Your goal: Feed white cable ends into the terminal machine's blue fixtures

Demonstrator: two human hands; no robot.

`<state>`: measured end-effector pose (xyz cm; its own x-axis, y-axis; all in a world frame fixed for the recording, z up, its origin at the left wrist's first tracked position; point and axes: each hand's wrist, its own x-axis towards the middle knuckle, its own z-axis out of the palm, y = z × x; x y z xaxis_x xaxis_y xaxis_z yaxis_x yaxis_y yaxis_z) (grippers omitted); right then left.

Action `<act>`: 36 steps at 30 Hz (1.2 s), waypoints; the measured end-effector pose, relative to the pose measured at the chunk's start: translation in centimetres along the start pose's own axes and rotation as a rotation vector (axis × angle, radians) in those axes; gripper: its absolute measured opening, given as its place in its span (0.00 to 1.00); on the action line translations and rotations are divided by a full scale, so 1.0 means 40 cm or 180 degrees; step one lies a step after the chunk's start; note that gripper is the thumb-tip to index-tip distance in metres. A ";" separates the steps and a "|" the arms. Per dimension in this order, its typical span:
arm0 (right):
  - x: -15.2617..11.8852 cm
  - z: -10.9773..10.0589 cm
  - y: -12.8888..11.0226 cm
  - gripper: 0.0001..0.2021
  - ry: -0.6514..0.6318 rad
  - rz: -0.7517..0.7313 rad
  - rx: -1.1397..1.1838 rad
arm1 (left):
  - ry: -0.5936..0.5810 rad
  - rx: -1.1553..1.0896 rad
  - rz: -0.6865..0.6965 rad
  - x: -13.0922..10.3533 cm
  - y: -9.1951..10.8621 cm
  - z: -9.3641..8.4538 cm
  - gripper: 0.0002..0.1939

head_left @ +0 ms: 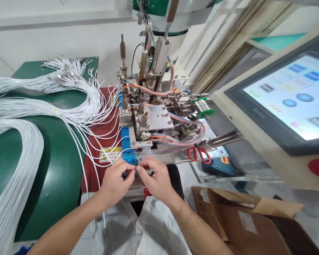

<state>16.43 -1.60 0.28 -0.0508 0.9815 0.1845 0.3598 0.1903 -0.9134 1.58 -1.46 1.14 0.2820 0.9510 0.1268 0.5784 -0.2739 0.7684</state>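
Note:
My left hand (118, 180) and my right hand (157, 177) meet at the near end of the machine. Thumb and forefinger are pinched together on each, the tips almost touching. Whatever lies between them is too small to make out. Just under and behind the fingertips runs a row of blue holders (125, 138) along the left side of the machine (156, 117). White cables (93, 122) reach from the left to these holders, and some pass close by my left hand.
Bundles of white cable (32, 141) cover much of the green table (57, 177). A warning label (110, 154) is on the red-brown surface. To the right are red-handled scissors (199, 154), a solder-like wire spool (203, 108), a touchscreen (289, 95) and an open cardboard box (244, 219).

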 end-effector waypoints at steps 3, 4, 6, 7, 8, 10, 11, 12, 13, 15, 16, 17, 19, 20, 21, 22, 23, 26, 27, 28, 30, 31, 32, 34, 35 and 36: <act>-0.022 0.038 0.004 0.09 0.0405 0.0231 0.0283 | 0.0304 -0.0022 -0.0176 -0.001 0.002 0.007 0.05; -0.027 0.045 0.007 0.09 0.0408 0.0244 0.0339 | 0.0334 -0.0048 -0.0191 -0.001 0.001 0.009 0.04; -0.032 0.047 0.012 0.09 0.0371 0.0231 0.0387 | 0.0337 -0.0097 -0.0183 0.000 -0.002 0.010 0.04; -0.032 0.044 0.015 0.09 0.0357 0.0241 0.0412 | 0.0336 -0.0119 -0.0178 0.000 -0.004 0.011 0.04; -0.031 0.040 0.018 0.08 0.0358 0.0273 0.0460 | 0.0344 -0.0140 -0.0182 0.001 -0.005 0.011 0.04; -0.026 0.032 0.023 0.05 0.0388 0.0390 0.0614 | 0.0358 -0.0168 -0.0194 0.002 -0.009 0.011 0.05; -0.024 0.030 0.025 0.05 0.0403 0.0454 0.0705 | 0.0354 -0.0171 -0.0188 0.002 -0.011 0.011 0.05; -0.022 0.029 0.026 0.04 0.0414 0.0509 0.0779 | 0.0337 -0.0166 -0.0176 0.002 -0.013 0.012 0.05; -0.021 0.030 0.028 0.04 0.0426 0.0553 0.0826 | 0.0321 -0.0159 -0.0161 0.002 -0.015 0.013 0.05; -0.021 0.035 0.030 0.04 0.0430 0.0590 0.0829 | 0.0290 -0.0158 -0.0124 0.001 -0.020 0.016 0.05; -0.022 0.038 0.030 0.05 0.0440 0.0580 0.0786 | 0.0281 -0.0171 -0.0104 0.000 -0.022 0.018 0.05; -0.024 0.041 0.031 0.04 0.0455 0.0555 0.0721 | 0.0273 -0.0189 -0.0085 0.000 -0.025 0.020 0.05; -0.028 0.044 0.032 0.04 0.0489 0.0480 0.0572 | 0.0254 -0.0221 -0.0036 -0.001 -0.031 0.023 0.05; -0.029 0.045 0.034 0.04 0.0505 0.0453 0.0491 | 0.0227 -0.0217 -0.0008 0.000 -0.035 0.023 0.05; -0.030 0.045 0.037 0.05 0.0518 0.0437 0.0409 | 0.0179 -0.0193 0.0021 0.001 -0.037 0.023 0.05; -0.030 0.045 0.041 0.06 0.0523 0.0431 0.0327 | 0.0104 -0.0142 0.0049 0.002 -0.040 0.021 0.05; -0.030 0.045 0.046 0.06 0.0522 0.0433 0.0240 | 0.0007 -0.0064 0.0084 0.004 -0.042 0.017 0.06; -0.027 0.042 0.072 0.07 0.0456 0.0451 -0.0021 | -0.0316 0.0360 0.0154 0.012 -0.048 0.000 0.08; -0.026 0.042 0.081 0.07 0.0398 0.0460 -0.0097 | -0.0406 0.0524 0.0154 0.015 -0.050 -0.007 0.09; -0.026 0.041 0.090 0.07 0.0327 0.0473 -0.0174 | -0.0484 0.0671 0.0145 0.017 -0.051 -0.013 0.09; -0.025 0.040 0.102 0.08 0.0154 0.0487 -0.0357 | -0.0630 0.0868 0.0100 0.019 -0.052 -0.022 0.09; -0.026 0.039 0.105 0.08 0.0077 0.0490 -0.0464 | -0.0685 0.0925 0.0077 0.020 -0.053 -0.024 0.09; -0.026 0.038 0.106 0.08 0.0022 0.0489 -0.0576 | -0.0721 0.0967 0.0056 0.020 -0.053 -0.025 0.09; -0.026 0.036 0.105 0.08 -0.0035 0.0493 -0.0798 | -0.0761 0.1037 0.0035 0.020 -0.052 -0.025 0.09; -0.025 0.035 0.103 0.08 -0.0048 0.0503 -0.0893 | -0.0779 0.1063 0.0033 0.021 -0.052 -0.024 0.09; -0.023 0.033 0.101 0.07 -0.0053 0.0517 -0.0975 | -0.0794 0.1086 0.0034 0.022 -0.051 -0.022 0.09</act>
<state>16.70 -1.70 -4.06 0.0158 0.9992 0.0372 0.6272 0.0191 -0.7786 -0.05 0.05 0.24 0.4417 0.8955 -0.0544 0.7829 -0.3551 0.5109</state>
